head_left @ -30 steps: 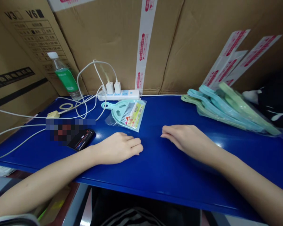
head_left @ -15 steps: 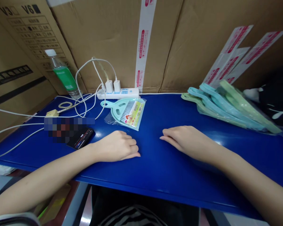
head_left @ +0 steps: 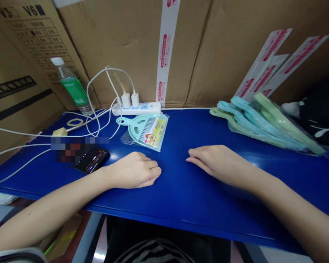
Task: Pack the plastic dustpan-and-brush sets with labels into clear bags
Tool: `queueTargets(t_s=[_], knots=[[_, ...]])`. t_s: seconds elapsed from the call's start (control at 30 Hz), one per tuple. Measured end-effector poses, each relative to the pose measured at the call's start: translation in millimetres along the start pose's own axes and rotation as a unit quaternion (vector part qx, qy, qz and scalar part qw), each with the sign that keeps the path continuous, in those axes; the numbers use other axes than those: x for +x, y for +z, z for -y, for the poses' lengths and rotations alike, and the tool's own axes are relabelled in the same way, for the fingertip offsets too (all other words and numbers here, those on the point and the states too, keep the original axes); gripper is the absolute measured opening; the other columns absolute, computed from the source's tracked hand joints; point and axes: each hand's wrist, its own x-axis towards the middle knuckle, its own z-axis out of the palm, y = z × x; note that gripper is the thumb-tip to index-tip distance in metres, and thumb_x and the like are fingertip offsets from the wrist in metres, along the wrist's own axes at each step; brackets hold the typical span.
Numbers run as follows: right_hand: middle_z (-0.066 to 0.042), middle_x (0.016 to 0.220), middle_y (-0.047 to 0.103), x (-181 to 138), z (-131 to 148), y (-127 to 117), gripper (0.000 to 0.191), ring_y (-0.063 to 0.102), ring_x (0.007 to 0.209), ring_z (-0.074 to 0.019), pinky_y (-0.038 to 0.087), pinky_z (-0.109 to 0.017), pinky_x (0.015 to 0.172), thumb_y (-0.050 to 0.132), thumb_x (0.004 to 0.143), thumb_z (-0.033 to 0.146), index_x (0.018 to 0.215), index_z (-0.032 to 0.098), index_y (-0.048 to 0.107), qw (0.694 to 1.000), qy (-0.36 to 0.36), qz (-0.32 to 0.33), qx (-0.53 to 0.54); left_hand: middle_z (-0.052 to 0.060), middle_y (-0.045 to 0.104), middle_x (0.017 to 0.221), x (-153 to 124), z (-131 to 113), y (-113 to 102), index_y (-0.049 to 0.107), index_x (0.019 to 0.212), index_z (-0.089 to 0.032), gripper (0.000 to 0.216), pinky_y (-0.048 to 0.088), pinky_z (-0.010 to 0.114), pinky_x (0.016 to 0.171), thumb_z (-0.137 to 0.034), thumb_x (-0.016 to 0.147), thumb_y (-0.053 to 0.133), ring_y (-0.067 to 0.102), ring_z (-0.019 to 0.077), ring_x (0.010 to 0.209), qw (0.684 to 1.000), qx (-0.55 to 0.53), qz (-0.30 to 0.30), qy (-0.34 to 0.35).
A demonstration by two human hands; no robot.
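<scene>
My left hand [head_left: 137, 170] rests on the blue table [head_left: 175, 197] in a loose fist, back of the hand up; I see nothing in it. Just beyond it lies a mint-green dustpan [head_left: 137, 127] with a small brush [head_left: 150, 128] on it, both in a clear plastic bag with a printed label. To the right, my right hand [head_left: 210, 159] is also curled closed at the tabletop, its palm side hidden. Farther right, several bagged dustpan sets [head_left: 265, 124] in blue and green lie overlapped. Neither hand touches any of them.
A white power strip [head_left: 150, 108] with chargers stands against the cardboard wall [head_left: 126, 40]. White cables [head_left: 89, 87] loop across the left side, near a bottle with a green label [head_left: 76, 91]. A phone [head_left: 91, 160] lies beside my left wrist. A dark patterned item [head_left: 320, 113] sits far right.
My left thumb has drawn in against the fist. My right hand and the objects stay where they were; the view has shifted very slightly.
</scene>
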Motion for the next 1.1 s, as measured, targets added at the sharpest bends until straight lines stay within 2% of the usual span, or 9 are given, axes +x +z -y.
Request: queueTargets(t_s=[0.2,0.4,0.53,0.8,1.1], knots=[[-0.002,0.071,0.068,-1.6,-1.5,-0.8,0.028,0.066,0.066,-0.0205,0.037,-0.029,0.056,0.045,0.098,0.024,0.071,0.022,0.05,0.999,0.026,-0.034,-0.011,-0.003,0.058,0.063,0.2,0.7,2.0,0.052,0.07,-0.02,0.026,0.037,0.028,0.052,-0.019,0.095,0.045,0.05,0.0124,0.05,1.0,0.004,-0.009,-0.002],[-0.002,0.072,0.068,0.5,0.3,1.1,0.028,0.066,0.067,-0.0204,0.038,-0.029,0.058,0.046,0.097,0.022,0.069,0.022,0.049,1.0,0.011,0.016,0.013,-0.004,0.058,0.062,-1.0,0.3,2.7,0.052,0.069,-0.02,0.027,0.037,0.029,0.052,-0.019,0.095,0.044,0.05,0.0123,0.05,1.0,0.007,-0.01,-0.003],[-0.003,0.073,0.068,1.3,-0.6,2.4,0.029,0.066,0.068,-0.0206,0.038,-0.029,0.058,0.045,0.098,0.023,0.069,0.022,0.049,1.0,0.012,0.023,0.013,-0.003,0.057,0.062,-1.2,1.0,3.8,0.052,0.07,-0.02,0.028,0.036,0.029,0.051,-0.019,0.096,0.042,0.048,0.0125,0.049,1.0,0.003,-0.017,-0.001],[-0.003,0.073,0.069,-0.3,-1.2,0.7,0.028,0.066,0.067,-0.0198,0.036,-0.028,0.057,0.044,0.098,0.023,0.069,0.022,0.048,1.0,0.011,0.012,0.003,-0.002,0.056,0.067,0.0,-0.1,1.1,0.053,0.072,-0.019,0.032,0.037,0.028,0.054,-0.019,0.099,0.036,0.05,0.0124,0.054,1.0,0.005,-0.022,-0.002],[-0.002,0.069,0.068,-0.5,-3.7,1.5,0.028,0.066,0.064,-0.0201,0.036,-0.029,0.055,0.045,0.098,0.026,0.071,0.022,0.05,0.999,0.031,-0.034,-0.021,-0.001,0.056,0.067,1.6,-1.0,1.2,0.052,0.073,-0.018,0.041,0.038,0.028,0.053,-0.024,0.103,0.025,0.05,0.0127,0.054,0.999,0.024,-0.038,-0.014]])
